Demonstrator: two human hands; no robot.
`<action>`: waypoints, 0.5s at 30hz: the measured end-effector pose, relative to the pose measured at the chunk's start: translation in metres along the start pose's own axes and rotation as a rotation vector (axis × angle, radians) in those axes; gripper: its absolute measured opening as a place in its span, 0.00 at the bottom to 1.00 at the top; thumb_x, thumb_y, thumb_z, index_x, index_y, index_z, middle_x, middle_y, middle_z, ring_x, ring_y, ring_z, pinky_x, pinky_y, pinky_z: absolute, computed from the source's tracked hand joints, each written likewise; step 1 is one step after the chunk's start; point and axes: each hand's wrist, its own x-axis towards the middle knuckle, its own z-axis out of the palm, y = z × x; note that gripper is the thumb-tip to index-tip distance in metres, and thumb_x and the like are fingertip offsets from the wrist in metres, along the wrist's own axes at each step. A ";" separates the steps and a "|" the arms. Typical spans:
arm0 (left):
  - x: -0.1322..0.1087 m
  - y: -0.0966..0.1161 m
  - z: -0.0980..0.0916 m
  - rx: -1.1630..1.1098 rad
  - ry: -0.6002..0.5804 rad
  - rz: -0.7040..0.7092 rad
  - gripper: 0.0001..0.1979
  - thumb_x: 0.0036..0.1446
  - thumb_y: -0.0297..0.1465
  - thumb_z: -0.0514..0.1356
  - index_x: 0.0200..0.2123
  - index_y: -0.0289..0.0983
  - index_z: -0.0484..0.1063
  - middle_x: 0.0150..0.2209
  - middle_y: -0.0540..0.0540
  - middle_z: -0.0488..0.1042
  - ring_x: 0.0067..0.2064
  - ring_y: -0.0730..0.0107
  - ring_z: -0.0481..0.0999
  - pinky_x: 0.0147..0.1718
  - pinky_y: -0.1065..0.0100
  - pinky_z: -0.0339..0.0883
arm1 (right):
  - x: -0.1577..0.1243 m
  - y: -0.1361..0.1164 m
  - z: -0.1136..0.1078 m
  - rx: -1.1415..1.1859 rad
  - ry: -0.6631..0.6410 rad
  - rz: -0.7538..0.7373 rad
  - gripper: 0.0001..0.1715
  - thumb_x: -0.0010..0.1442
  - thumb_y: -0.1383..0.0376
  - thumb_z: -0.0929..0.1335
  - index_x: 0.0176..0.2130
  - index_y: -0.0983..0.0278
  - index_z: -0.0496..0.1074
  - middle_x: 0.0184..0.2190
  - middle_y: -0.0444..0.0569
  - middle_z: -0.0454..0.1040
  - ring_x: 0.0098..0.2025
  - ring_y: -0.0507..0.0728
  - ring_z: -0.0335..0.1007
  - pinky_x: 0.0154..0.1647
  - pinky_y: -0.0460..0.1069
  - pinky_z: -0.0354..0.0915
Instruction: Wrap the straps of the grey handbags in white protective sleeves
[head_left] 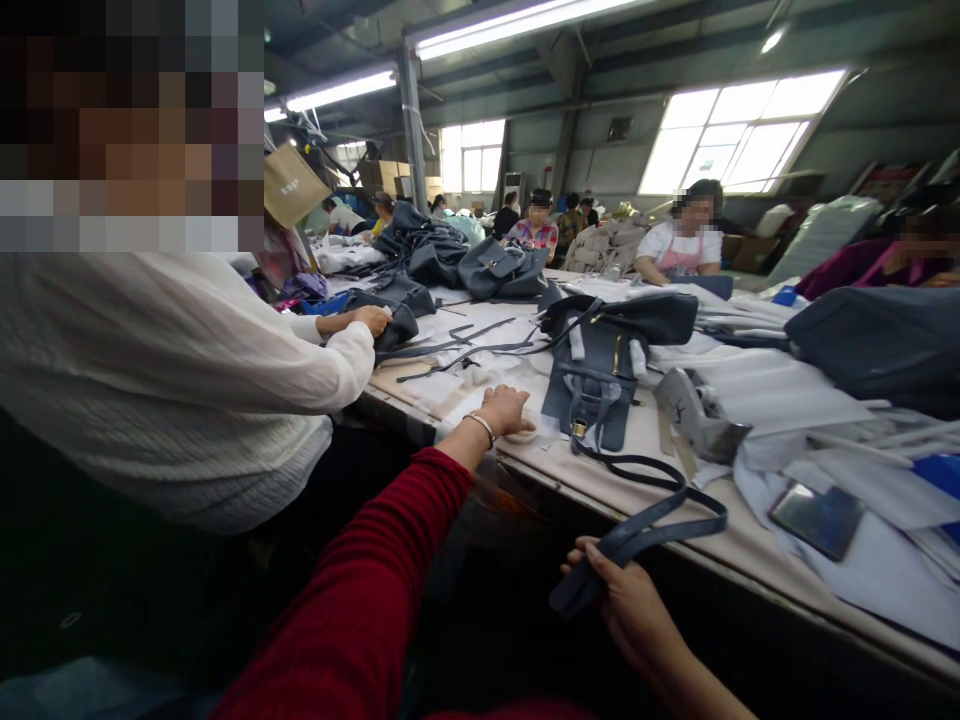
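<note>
My left hand point(504, 408), below a red sleeve and a metal bracelet, is palm down at the table's near edge. Its fingers reach loosely over white paper and a small pale item point(520, 433) that I cannot make out, and it grips nothing visible. In front of the table edge, my right hand point(619, 590) is closed around the ends of a dark blue-grey strap point(660, 525). The strap loops back to a dark backpack point(592, 400) lying on the table, with gold zips, a buckle and white-wrapped parts.
Beside me on the left, a co-worker in white handles a dark bag point(401, 318). Loose straps point(480, 345) lie between us. A tape dispenser point(697, 415), a phone point(817, 518) and white sheets occupy the right side. More bags point(502, 265) are piled farther back, with people beyond.
</note>
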 end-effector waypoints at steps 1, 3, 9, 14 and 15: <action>0.006 0.001 0.002 0.012 -0.027 0.000 0.32 0.39 0.45 0.72 0.48 0.38 0.75 0.47 0.34 0.77 0.53 0.43 0.71 0.54 0.45 0.60 | 0.000 0.000 -0.002 -0.001 0.005 0.000 0.30 0.44 0.54 0.80 0.42 0.66 0.74 0.31 0.50 0.81 0.35 0.60 0.80 0.38 0.52 0.74; 0.012 0.000 0.003 0.016 -0.066 0.019 0.25 0.37 0.41 0.74 0.40 0.37 0.78 0.41 0.36 0.79 0.49 0.44 0.74 0.52 0.45 0.62 | 0.001 -0.001 -0.006 -0.001 0.020 0.002 0.30 0.44 0.54 0.80 0.42 0.66 0.73 0.31 0.50 0.81 0.35 0.61 0.80 0.38 0.52 0.74; -0.028 -0.033 -0.013 -0.098 -0.017 0.146 0.07 0.56 0.31 0.61 0.38 0.37 0.78 0.40 0.45 0.80 0.42 0.66 0.77 0.45 0.68 0.68 | 0.006 -0.003 -0.013 0.033 0.039 0.007 0.30 0.44 0.55 0.80 0.42 0.66 0.73 0.31 0.50 0.81 0.34 0.60 0.80 0.38 0.52 0.74; -0.095 -0.082 -0.025 -0.097 0.000 0.144 0.10 0.59 0.27 0.57 0.40 0.34 0.77 0.40 0.44 0.80 0.42 0.68 0.77 0.45 0.69 0.70 | 0.007 0.003 -0.015 0.033 0.033 0.029 0.30 0.44 0.55 0.80 0.43 0.67 0.73 0.31 0.50 0.81 0.35 0.62 0.80 0.39 0.54 0.74; -0.106 -0.089 -0.025 -0.078 -0.021 0.143 0.09 0.57 0.27 0.58 0.38 0.35 0.78 0.39 0.44 0.80 0.41 0.67 0.77 0.45 0.67 0.70 | 0.008 0.004 -0.014 0.028 0.033 0.034 0.31 0.43 0.55 0.80 0.43 0.67 0.73 0.31 0.51 0.81 0.34 0.62 0.80 0.38 0.54 0.74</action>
